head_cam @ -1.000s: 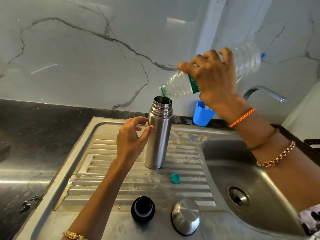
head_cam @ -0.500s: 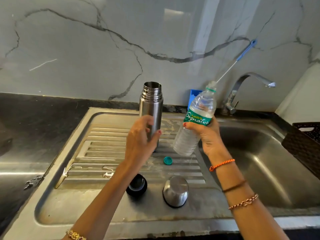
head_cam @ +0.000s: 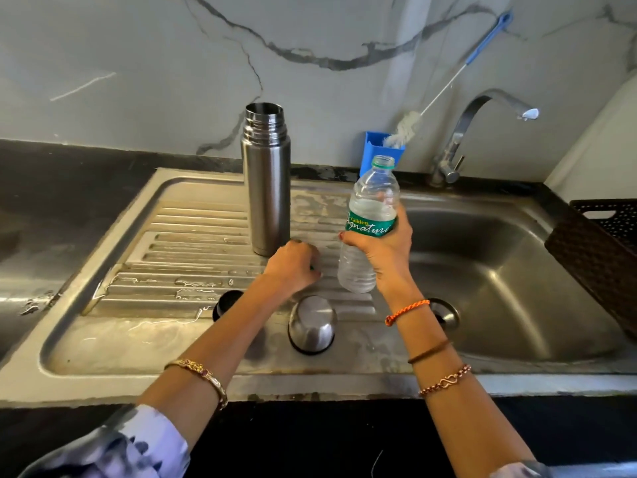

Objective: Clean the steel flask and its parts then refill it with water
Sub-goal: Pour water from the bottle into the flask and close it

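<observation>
**Recap the bottle, then close the flask**

Right hand (head_cam: 382, 250) wraps round the bottle (head_cam: 370, 222), upright, uncapped, partly full, base just above the surface (head_cam: 113, 343). Left hand (head_cam: 294, 267) is curled, knuckles up, down on the ribs just left of the bottle. Probably on the small green cap, but the hand hides it, so can't tell if anything is pinched.

Flask (head_cam: 266, 181) stands open and upright just beyond the left hand, free of both hands. Steel cup (head_cam: 312, 322) lies upside down just nearer than the left hand; black stopper (head_cam: 224, 303) is half hidden under the left forearm.

Likely step: cap the bottle. Advice:
- Keep the bottle vertical and start the thread square.
- Ribs are wet, so pinch the cap firmly.
- Mind the left elbow near the flask: tall, narrow, probably full.
- Stopper next, then cup.
</observation>
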